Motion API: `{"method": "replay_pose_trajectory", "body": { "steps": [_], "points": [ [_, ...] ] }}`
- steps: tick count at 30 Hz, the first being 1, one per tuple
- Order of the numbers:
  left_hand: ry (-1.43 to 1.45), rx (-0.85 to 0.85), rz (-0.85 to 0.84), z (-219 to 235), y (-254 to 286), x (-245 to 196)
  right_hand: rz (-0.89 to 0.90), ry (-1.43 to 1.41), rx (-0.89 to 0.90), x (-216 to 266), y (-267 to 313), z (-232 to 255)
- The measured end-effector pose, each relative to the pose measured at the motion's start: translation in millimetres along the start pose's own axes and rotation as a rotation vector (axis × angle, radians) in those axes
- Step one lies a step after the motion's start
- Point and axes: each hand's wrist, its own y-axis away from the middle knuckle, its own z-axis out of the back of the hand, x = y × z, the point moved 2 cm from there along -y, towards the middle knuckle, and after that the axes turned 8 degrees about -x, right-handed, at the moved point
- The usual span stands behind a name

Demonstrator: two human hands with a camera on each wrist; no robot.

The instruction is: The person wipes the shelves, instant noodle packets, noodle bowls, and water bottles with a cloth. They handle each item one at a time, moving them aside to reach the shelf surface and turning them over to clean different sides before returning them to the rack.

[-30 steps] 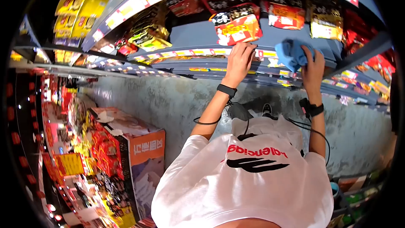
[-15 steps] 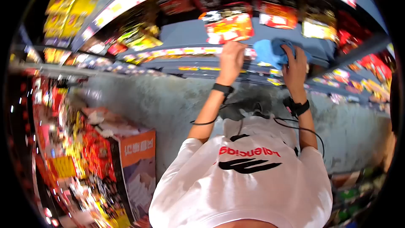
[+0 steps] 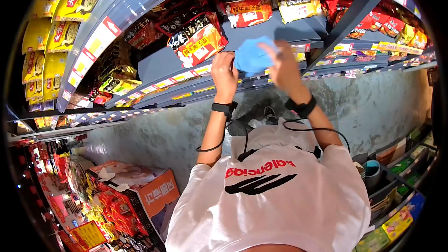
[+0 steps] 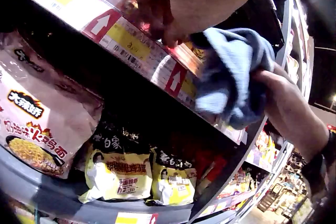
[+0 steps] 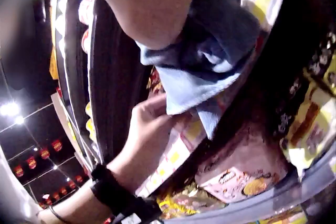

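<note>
In the head view, my right hand [image 3: 287,67], somewhat blurred, grips a crumpled blue cloth [image 3: 254,56] at the front edge of a grey shelf [image 3: 303,28]. The left wrist view shows the cloth [image 4: 233,69] bunched and hanging over the price-label strip [image 4: 134,48]. My left hand [image 3: 225,77] rests at the shelf's front edge, its fingers relaxed and bent, just left of the cloth. Close beside its fingertips lies a red-and-black noodle packet [image 3: 198,42]. In the right wrist view the cloth hides part of the left hand [image 5: 144,132].
More noodle packets [image 3: 247,7] stand farther back on this shelf. A dark upright [image 3: 357,14] divides it from the bay at right. Below are lower shelves with pale pink packets [image 4: 42,113]. Behind, at left, stands a display with an orange-topped box [image 3: 156,191].
The view has shifted along the shelf to the right. The cloth and my right hand have come left, closer to my left hand, which is now at the packet's right corner.
</note>
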Motion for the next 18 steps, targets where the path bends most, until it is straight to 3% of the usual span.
{"method": "replay_pose_trajectory", "body": {
  "steps": [1,4,7,12,15,18],
  "points": [
    [0.003,0.004,-0.005,-0.4,0.2,-0.1,0.103,-0.004,0.049,6.3,0.3,-19.2],
    [0.009,0.010,0.019,1.7,1.5,-1.0,0.054,0.064,0.015,5.4,6.6,-51.2],
    [-0.009,0.021,0.013,4.2,-3.6,-1.1,0.133,-0.037,0.103,-24.7,2.9,-36.2],
    [0.009,-0.002,0.047,2.9,-4.1,-5.9,0.057,0.264,-0.038,-73.0,16.1,5.0],
    [-0.005,-0.036,0.045,0.5,-2.9,-8.0,-0.083,0.261,-0.169,-44.3,12.1,-7.9],
    [0.000,-0.036,0.022,0.2,0.0,-5.8,-0.048,0.197,-0.086,-3.3,16.6,-53.4]
  ]
}}
